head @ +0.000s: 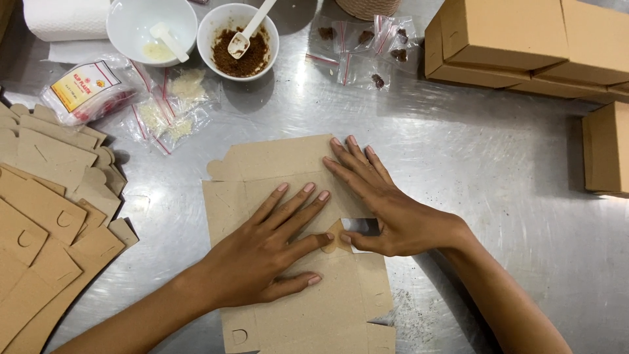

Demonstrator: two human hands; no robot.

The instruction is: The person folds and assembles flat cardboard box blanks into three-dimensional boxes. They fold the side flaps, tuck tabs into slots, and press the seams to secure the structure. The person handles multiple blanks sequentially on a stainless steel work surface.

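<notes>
Flat cardboard box blank (298, 262) lies unfolded at lower centre of the frame on the steel table (498, 170). Left hand (262, 252) presses on its middle with fingers spread wide and flat, gripping nothing. Right hand (380, 206) lies just beside it, fingers straight and close together on the upper panel, thumb touching a small tab near the left thumb. At left sits a stack of flat blanks (46, 216). Upper left holds a white bowl (152, 25), a bowl of brown powder (238, 40) with a white spoon, and small plastic bags (167, 108). Folded boxes (524, 42) stand at upper right
</notes>
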